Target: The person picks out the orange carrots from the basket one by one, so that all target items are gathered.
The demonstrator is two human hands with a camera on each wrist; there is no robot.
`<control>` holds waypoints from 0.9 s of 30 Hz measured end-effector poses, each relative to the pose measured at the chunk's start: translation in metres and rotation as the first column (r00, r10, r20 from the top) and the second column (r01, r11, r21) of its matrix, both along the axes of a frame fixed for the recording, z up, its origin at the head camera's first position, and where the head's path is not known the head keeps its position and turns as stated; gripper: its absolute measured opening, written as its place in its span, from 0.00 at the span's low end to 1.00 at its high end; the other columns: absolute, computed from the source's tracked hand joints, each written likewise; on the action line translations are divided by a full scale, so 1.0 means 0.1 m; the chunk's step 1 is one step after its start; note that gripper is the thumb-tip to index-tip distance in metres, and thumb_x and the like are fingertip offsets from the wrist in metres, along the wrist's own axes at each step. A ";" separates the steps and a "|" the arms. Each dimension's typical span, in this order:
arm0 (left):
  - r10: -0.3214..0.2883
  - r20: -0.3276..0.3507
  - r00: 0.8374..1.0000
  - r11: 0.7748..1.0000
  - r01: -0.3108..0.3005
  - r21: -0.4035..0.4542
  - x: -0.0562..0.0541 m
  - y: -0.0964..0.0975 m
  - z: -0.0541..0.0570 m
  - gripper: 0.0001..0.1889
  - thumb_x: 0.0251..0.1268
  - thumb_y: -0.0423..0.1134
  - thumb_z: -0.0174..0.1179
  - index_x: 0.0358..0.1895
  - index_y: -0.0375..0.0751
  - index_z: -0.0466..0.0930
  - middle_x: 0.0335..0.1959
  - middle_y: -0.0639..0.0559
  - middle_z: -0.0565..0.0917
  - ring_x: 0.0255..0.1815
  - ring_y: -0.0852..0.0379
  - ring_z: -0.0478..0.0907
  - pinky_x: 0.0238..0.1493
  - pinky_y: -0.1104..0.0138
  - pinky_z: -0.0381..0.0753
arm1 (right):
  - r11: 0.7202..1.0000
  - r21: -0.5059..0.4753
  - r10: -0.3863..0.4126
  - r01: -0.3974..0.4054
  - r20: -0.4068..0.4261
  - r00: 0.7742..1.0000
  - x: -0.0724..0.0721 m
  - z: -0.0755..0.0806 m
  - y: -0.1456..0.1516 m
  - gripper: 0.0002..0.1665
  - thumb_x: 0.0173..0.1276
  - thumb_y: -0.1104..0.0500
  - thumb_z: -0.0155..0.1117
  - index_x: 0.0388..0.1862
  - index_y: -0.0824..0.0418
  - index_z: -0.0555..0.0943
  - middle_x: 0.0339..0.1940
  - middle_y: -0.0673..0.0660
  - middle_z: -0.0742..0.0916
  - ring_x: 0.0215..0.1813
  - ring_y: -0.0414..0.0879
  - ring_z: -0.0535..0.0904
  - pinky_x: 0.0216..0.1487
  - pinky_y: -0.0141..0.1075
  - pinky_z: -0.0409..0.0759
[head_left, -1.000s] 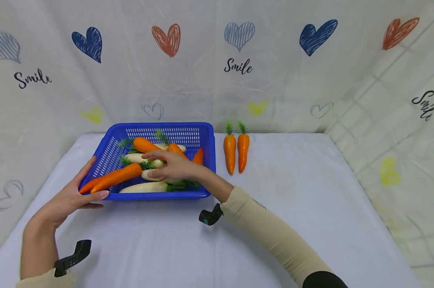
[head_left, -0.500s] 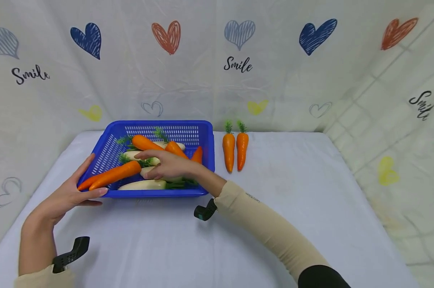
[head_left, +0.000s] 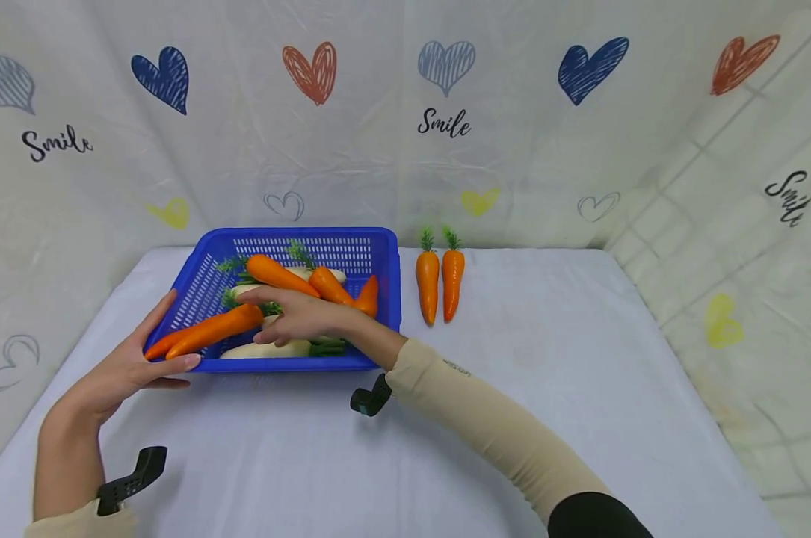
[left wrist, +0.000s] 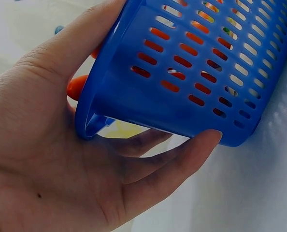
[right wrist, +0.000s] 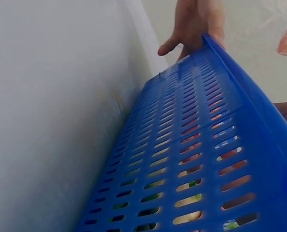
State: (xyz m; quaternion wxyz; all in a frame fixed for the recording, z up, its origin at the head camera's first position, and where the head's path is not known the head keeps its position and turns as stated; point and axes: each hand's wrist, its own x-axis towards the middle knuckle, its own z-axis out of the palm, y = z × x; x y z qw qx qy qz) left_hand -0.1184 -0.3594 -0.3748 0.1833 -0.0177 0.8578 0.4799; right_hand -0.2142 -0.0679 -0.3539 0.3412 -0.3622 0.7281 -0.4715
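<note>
A blue plastic basket (head_left: 284, 365) on the white-covered table holds several carrots and white radishes. My left hand (head_left: 125, 373) grips its near left corner, thumb on the rim and fingers against the outside wall, as the left wrist view shows (left wrist: 85, 159). Just inside that corner lie two orange carrots (head_left: 220, 330), side by side. Over the middle of the basket reaches my right hand (head_left: 297, 314), its fingers spread apart around the leafy end of the nearer carrot. A white radish (head_left: 267, 350) lies below it along the front wall. More carrots (head_left: 280, 275) rest behind the hand.
Two carrots (head_left: 428, 288) with green tops lie parallel on the table, right of the basket. A printed curtain (head_left: 513, 134) hangs right behind the table's back edge. In the right wrist view, the basket's slotted wall (right wrist: 182, 145) fills much of the picture.
My right hand has moved left across the basket, from over the radishes to the leafy end of the front carrots. The left hand stays on the corner.
</note>
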 end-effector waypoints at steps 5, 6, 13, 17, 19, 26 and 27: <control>0.003 0.004 1.000 1.000 -0.003 0.002 0.01 0.00 -0.01 0.54 0.76 0.49 0.61 0.80 0.81 0.19 0.83 0.24 0.36 0.57 0.48 0.78 0.49 0.54 0.92 | 1.000 -0.001 -0.014 0.015 0.032 0.999 0.02 0.01 -0.04 0.42 0.75 0.64 0.65 0.84 0.51 0.61 0.83 0.57 0.68 0.53 0.48 0.84 0.59 0.44 0.89; 0.003 0.005 1.000 1.000 -0.003 -0.001 0.01 0.00 -0.01 0.55 0.76 0.49 0.61 0.79 0.81 0.19 0.83 0.24 0.36 0.57 0.48 0.78 0.49 0.55 0.92 | 1.000 -0.001 -0.011 0.011 0.032 0.999 0.02 0.01 -0.05 0.42 0.75 0.64 0.65 0.84 0.51 0.61 0.83 0.57 0.69 0.54 0.45 0.83 0.58 0.44 0.89; 0.003 -0.003 1.000 1.000 -0.003 0.006 0.02 0.01 -0.04 0.54 0.76 0.49 0.61 0.80 0.81 0.20 0.83 0.24 0.35 0.57 0.48 0.79 0.49 0.54 0.92 | 1.000 -0.005 -0.003 0.003 0.024 1.000 0.03 0.00 -0.10 0.42 0.76 0.63 0.64 0.85 0.50 0.60 0.83 0.57 0.68 0.55 0.40 0.80 0.57 0.41 0.89; -0.002 -0.003 1.000 1.000 0.002 0.012 0.03 0.01 -0.05 0.54 0.76 0.48 0.60 0.80 0.81 0.20 0.83 0.24 0.35 0.57 0.48 0.78 0.49 0.53 0.92 | 1.000 0.004 -0.004 0.004 0.041 0.999 0.03 -0.02 -0.13 0.42 0.76 0.63 0.63 0.84 0.48 0.61 0.82 0.56 0.69 0.55 0.39 0.80 0.57 0.41 0.89; -0.002 -0.005 1.000 1.000 0.002 0.008 0.03 0.00 -0.04 0.54 0.76 0.48 0.60 0.80 0.81 0.20 0.83 0.24 0.35 0.57 0.49 0.78 0.49 0.53 0.92 | 1.000 0.006 -0.011 0.010 0.052 0.999 0.02 -0.02 -0.15 0.41 0.77 0.64 0.62 0.84 0.47 0.62 0.82 0.55 0.69 0.55 0.39 0.80 0.56 0.40 0.89; 0.003 -0.004 1.000 1.000 -0.003 -0.004 0.00 0.00 -0.03 0.54 0.76 0.50 0.60 0.79 0.81 0.20 0.83 0.24 0.36 0.57 0.48 0.79 0.49 0.55 0.92 | 1.000 0.012 -0.026 0.025 0.093 0.995 0.02 -0.01 -0.20 0.40 0.77 0.66 0.59 0.83 0.45 0.63 0.85 0.51 0.65 0.58 0.39 0.78 0.56 0.40 0.89; 0.002 -0.003 1.000 1.000 -0.002 -0.005 0.00 0.00 -0.02 0.54 0.76 0.50 0.60 0.79 0.81 0.19 0.83 0.24 0.36 0.57 0.49 0.79 0.49 0.55 0.92 | 0.999 0.011 -0.031 0.030 0.095 0.995 0.02 0.00 -0.20 0.40 0.76 0.67 0.58 0.83 0.46 0.63 0.84 0.50 0.65 0.58 0.39 0.78 0.56 0.40 0.90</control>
